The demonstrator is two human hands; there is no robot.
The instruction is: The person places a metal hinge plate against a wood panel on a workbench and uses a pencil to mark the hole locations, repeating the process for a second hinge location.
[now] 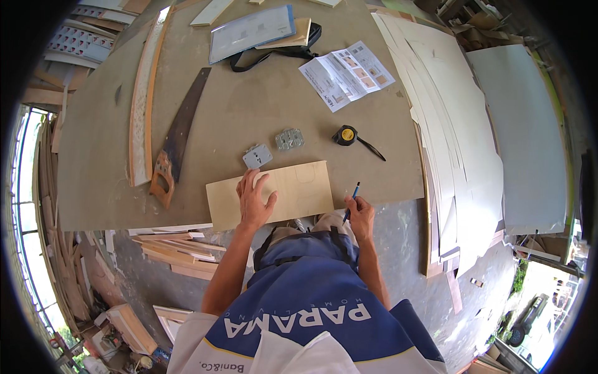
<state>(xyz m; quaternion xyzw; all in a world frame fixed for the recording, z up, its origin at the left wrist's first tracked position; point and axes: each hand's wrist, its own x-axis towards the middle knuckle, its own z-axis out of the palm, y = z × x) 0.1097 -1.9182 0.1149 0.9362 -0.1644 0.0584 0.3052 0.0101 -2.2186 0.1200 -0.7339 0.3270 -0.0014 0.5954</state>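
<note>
A pale rectangular wooden board (pixel 296 194) lies at the table's near edge, with faint pencil-like outlines at its upper right. On its left half rests my left hand (pixel 254 202), its fingers spread and bent. My right hand (pixel 361 218), just off the board's right end, is closed around a slim blue pencil or pen (pixel 357 186) that points up and away. Beyond the board sit a grey plate-like fitting (pixel 257 156) close to my left fingertips, and a similar grey metal fitting (pixel 289 139) to its right.
A black-and-yellow tape measure (pixel 344 135) with a strap lies to the right. On the left is a handsaw (pixel 177 134) beside a long wood strip (pixel 146 100). An unfolded leaflet (pixel 347 76) and a clear blue-edged folder (pixel 252 34) lie farther back. White sheets (pixel 458 137) are stacked at right.
</note>
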